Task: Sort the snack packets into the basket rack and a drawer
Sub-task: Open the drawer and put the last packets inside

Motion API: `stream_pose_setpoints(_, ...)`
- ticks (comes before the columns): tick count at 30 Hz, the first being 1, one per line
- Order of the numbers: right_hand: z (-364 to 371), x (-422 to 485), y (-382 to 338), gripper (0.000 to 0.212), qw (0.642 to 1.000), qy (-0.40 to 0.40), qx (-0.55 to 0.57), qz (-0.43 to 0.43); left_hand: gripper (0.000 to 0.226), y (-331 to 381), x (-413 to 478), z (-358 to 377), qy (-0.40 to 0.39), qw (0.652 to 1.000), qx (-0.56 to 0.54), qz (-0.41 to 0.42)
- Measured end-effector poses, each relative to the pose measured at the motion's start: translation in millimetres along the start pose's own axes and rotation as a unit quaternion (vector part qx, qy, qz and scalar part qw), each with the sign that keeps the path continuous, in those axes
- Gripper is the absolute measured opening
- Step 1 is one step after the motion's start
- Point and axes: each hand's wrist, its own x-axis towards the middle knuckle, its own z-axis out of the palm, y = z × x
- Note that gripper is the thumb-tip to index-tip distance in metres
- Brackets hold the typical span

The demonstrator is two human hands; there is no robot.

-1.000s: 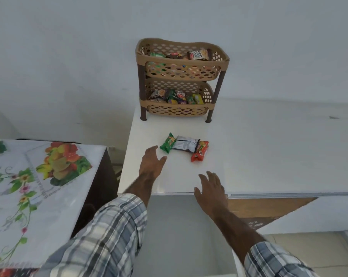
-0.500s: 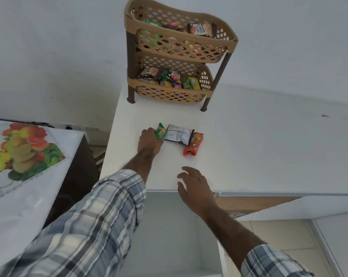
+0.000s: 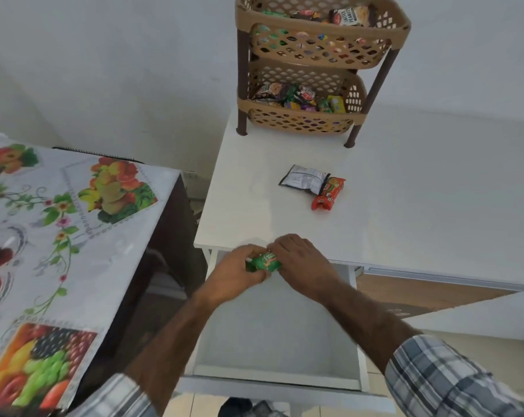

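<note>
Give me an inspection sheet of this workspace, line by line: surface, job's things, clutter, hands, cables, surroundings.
Surface: white counter, with an open drawer below its front edge.
Job's things: green packet held over the drawer; silver packet and red packet touching on the counter; basket rack with packets in both tiers.
Clutter: nothing seen.
Hands: left hand and right hand both grip the green packet.
Cables: nothing seen.
Surroundings: side table with fruit-print cloth on the left; white wall behind.

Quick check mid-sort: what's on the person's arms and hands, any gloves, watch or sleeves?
Both the left hand and right hand are bare: no gloves, rings or watch visible. The left sleeve and right sleeve are grey-and-white plaid, leaving the forearms uncovered.
</note>
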Motion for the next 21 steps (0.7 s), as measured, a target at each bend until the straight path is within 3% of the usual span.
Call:
stream_pose_setpoints(3,17.8,-10.3,-17.8,0.040,0.999,-0.025,0.005,-0.024,0.039,-17.8,-17.4,20.0,0.045,0.994,0.096,0.005)
stream_pose_setpoints(7,20.2,-16.4,-10.9,0.064,0.999,-0.030,0.016,-0.009,0.034,-54.7,-17.7,40.7,0.058,0.973,0.224,0.001)
stream_pose_setpoints(11,7.0,-4.8,23.2,0.067,0.995,-0.013,-0.008,0.101,0.031,-90.6,1.0,71.5,0.020,0.948,0.317,-0.034)
stream_pose_setpoints(16,-5.5,23.9,67.6,0.069,0.975,0.012,-0.038,0.217,0.050,-130.7,28.1,114.5,-0.034,0.892,0.439,-0.102)
stream_pose_setpoints(19,-4.7,40.6,90.2,0.062,0.949,0.082,0.058,0.298,0.055,-150.3,33.1,129.9,-0.058,0.874,0.470,-0.109)
stream_pose_setpoints(21,-4.0,54.0,104.9,0.053,0.905,0.128,0.128,0.386,0.056,-164.4,30.3,136.3,-0.078,0.859,0.494,-0.111)
